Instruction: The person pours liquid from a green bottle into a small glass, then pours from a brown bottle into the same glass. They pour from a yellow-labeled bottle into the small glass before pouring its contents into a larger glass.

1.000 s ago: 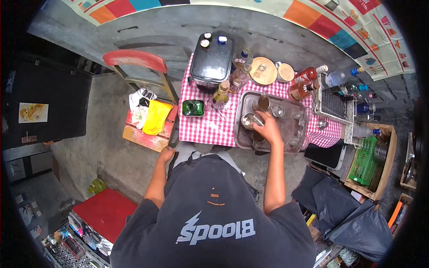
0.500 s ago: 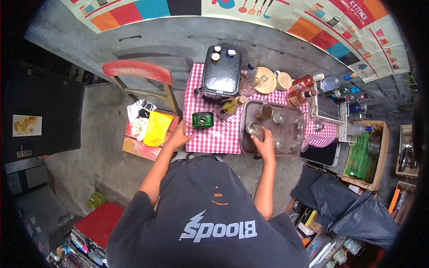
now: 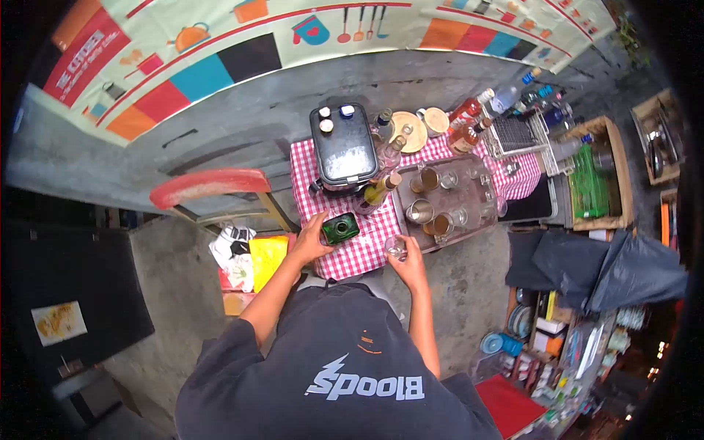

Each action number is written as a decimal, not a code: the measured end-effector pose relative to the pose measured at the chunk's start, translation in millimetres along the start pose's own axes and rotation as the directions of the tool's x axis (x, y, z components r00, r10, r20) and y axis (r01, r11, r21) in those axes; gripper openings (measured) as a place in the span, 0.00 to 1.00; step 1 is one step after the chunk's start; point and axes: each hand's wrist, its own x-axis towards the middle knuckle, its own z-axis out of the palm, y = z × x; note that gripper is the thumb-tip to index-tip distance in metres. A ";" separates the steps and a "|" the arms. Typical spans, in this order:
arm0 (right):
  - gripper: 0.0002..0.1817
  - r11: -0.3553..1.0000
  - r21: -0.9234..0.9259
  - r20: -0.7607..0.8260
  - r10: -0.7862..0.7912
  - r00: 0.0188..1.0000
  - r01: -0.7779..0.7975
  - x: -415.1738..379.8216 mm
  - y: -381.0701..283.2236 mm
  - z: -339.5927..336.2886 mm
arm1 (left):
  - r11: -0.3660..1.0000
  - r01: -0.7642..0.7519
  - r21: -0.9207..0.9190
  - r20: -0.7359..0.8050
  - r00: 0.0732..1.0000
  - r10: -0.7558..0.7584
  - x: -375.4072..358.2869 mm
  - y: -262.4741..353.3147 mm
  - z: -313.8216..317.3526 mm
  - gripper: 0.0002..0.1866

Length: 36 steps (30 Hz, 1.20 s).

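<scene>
My left hand (image 3: 313, 240) is closed around the left side of a squat green glass bottle (image 3: 340, 229), whose open mouth faces up. The bottle stands near the front of a red-and-white checked tablecloth (image 3: 352, 261). Between the fingers of my right hand (image 3: 410, 265) is a small clear glass (image 3: 396, 248), just left of the tray's front corner. On the brown tray (image 3: 470, 233) stand several vessels, among them a brownish mug (image 3: 429, 178), a silvery cup (image 3: 419, 212) and another brownish mug (image 3: 443, 225).
Behind the green bottle are a corked bottle (image 3: 380, 189) and a black lidded box (image 3: 345, 150). Round wooden boards (image 3: 411, 134), liquor bottles (image 3: 465, 138) and a wire rack (image 3: 517, 134) line the back. A red chair (image 3: 213, 188) stands at left, a wooden crate (image 3: 622, 187) at right.
My left hand has moved right and taken hold of the green bottle. My right hand has come left from over the tray and holds a clear glass. The camera view has turned.
</scene>
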 end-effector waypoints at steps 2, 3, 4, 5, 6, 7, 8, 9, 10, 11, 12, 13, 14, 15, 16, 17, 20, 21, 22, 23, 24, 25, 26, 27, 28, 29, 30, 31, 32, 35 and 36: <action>0.29 0.999 -0.035 -0.060 -0.015 0.998 0.013 -12.4 0.9 10.7 | 0.998 -0.055 0.014 0.030 0.998 0.054 3.4 -2.8 1.7 0.59; 0.28 0.999 -0.042 -0.093 -0.037 0.995 0.033 -17.8 2.8 15.6 | 0.997 -0.078 0.028 0.022 0.997 0.078 4.5 -5.9 2.2 0.59; 0.28 0.997 -0.053 -0.127 -0.064 0.990 0.058 -21.9 4.0 18.9 | 0.999 -0.054 0.004 0.029 0.998 0.054 4.3 -7.0 4.2 0.60; 0.29 0.999 -0.027 -0.131 -0.025 0.991 0.022 -27.3 4.5 21.2 | 0.999 -0.031 -0.020 0.033 0.999 0.032 6.0 -7.4 6.2 0.60; 0.29 1.000 0.004 -0.134 -0.001 0.991 0.001 -29.7 -0.7 21.7 | 0.999 -0.007 -0.042 0.034 0.999 0.009 8.7 -11.0 9.3 0.60; 0.29 0.999 0.037 -0.133 0.024 0.991 -0.020 -33.7 -5.4 21.9 | 0.998 -0.059 0.001 0.018 0.998 0.059 10.2 -14.8 13.3 0.63; 0.29 0.997 0.069 -0.127 0.050 0.991 -0.042 -38.7 -9.6 22.2 | 0.996 -0.083 -0.031 -0.001 0.997 0.083 10.7 -18.9 18.5 0.64; 0.30 0.996 0.070 -0.120 0.067 0.990 -0.059 -41.2 -11.7 22.3 | 0.992 -0.105 -0.063 -0.021 0.994 0.104 11.3 -19.4 22.2 0.65; 0.30 0.998 0.049 -0.124 0.056 0.991 -0.050 -43.4 -9.2 23.8 | 0.987 -0.126 -0.096 -0.043 0.991 0.123 10.4 -20.2 25.7 0.65; 0.30 0.999 0.028 -0.128 0.043 0.991 -0.040 -44.3 -5.6 25.4 | 0.988 -0.126 -0.088 -0.061 0.991 0.121 8.8 -21.0 28.2 0.66; 0.30 1.000 0.007 -0.134 0.029 0.991 -0.028 -44.5 -2.4 26.3 | 0.994 -0.051 -0.093 -0.048 0.998 0.047 7.6 -14.8 28.6 0.65; 0.30 0.999 -0.003 -0.128 0.037 0.991 -0.038 -44.7 -2.0 26.4 | 0.995 0.003 -0.097 -0.038 0.999 -0.007 6.2 -7.7 25.2 0.63; 0.30 1.000 0.009 -0.124 0.024 0.992 -0.023 -44.8 -2.0 27.2 | 0.993 0.054 -0.101 -0.027 0.998 -0.057 6.0 -0.7 20.4 0.60; 0.30 1.000 0.021 -0.124 0.009 0.992 -0.006 -43.9 -3.4 27.2 | 0.993 0.021 -0.113 -0.032 0.999 -0.025 7.6 -5.4 22.2 0.57; 0.30 0.999 0.034 -0.124 -0.006 0.992 0.010 -43.2 -4.8 26.7 | 0.992 -0.013 -0.125 -0.037 0.999 0.008 9.3 -9.7 23.9 0.54; 0.29 0.999 0.039 -0.107 -0.017 0.994 0.022 -42.1 -6.2 26.0 | 0.990 -0.047 -0.136 -0.040 0.998 0.042 10.4 -14.1 25.1 0.51; 0.29 1.000 0.014 -0.085 -0.012 0.996 0.013 -38.6 -16.7 24.3 | 0.985 -0.006 -0.170 -0.057 0.998 -0.004 9.1 -5.9 22.8 0.43; 0.29 1.000 0.014 -0.075 -0.005 0.997 0.006 -37.3 -23.3 22.9 | 0.983 -0.006 -0.184 -0.081 0.997 -0.009 7.1 -3.9 23.4 0.40; 0.29 0.999 -0.015 -0.074 -0.031 0.997 0.030 -35.9 -23.4 24.3 | 0.980 -0.013 -0.196 -0.087 0.996 -0.004 7.3 -6.8 25.5 0.40; 0.29 0.998 -0.045 -0.070 -0.057 0.996 0.054 -35.1 -22.8 24.5 | 0.978 -0.020 -0.209 -0.094 0.996 0.000 7.6 -9.1 28.0 0.39; 0.29 0.994 -0.077 -0.065 -0.085 0.994 0.080 -33.6 -22.8 24.3 | 0.974 -0.027 -0.224 -0.103 0.995 0.004 7.6 -12.0 31.5 0.39; 0.29 0.992 -0.081 -0.062 -0.100 0.993 0.095 -31.4 -26.0 23.6 | 0.974 -0.016 -0.224 -0.113 0.994 -0.010 7.8 -12.5 34.5 0.38; 0.29 0.990 -0.086 -0.059 -0.115 0.992 0.110 -30.9 -29.6 22.8 | 0.967 -0.068 -0.245 -0.153 0.988 0.030 8.2 -13.4 36.3 0.37; 0.29 0.988 -0.091 -0.056 -0.129 0.990 0.123 -31.4 -31.9 21.8 | 0.963 -0.054 -0.263 -0.136 0.991 0.019 7.5 -11.2 35.3 0.36; 0.29 0.988 -0.088 -0.056 -0.133 0.990 0.128 -31.0 -31.8 21.2 | 0.959 -0.040 -0.280 -0.118 0.993 0.007 7.2 -6.9 31.9 0.36; 0.29 0.988 -0.084 -0.054 -0.137 0.989 0.133 -30.4 -31.2 21.3 | 0.961 -0.049 -0.271 -0.127 0.992 0.015 7.3 -1.8 29.8 0.35; 0.29 0.987 -0.080 -0.050 -0.142 0.989 0.138 -29.6 -30.2 21.4 | 0.961 -0.036 -0.276 -0.129 0.992 0.000 5.4 3.8 26.9 0.37; 0.30 0.989 -0.062 -0.043 -0.138 0.990 0.135 -28.9 -28.8 21.1 | 0.971 -0.024 -0.240 -0.116 0.993 -0.005 4.6 2.4 26.2 0.38; 0.30 0.990 -0.056 -0.031 -0.132 0.991 0.130 -28.6 -27.9 20.0 | 0.979 -0.011 -0.203 -0.104 0.994 -0.011 3.1 0.5 25.0 0.39; 0.30 0.994 -0.020 0.004 -0.107 0.994 0.107 -25.7 -24.3 17.0 | 0.979 -0.019 -0.205 -0.146 0.989 -0.012 -11.1 12.6 17.6 0.39; 0.31 0.993 -0.026 0.009 -0.116 0.993 0.117 -24.8 -20.3 16.5 | 0.986 -0.025 -0.165 -0.158 0.987 -0.001 -14.3 18.2 14.4 0.38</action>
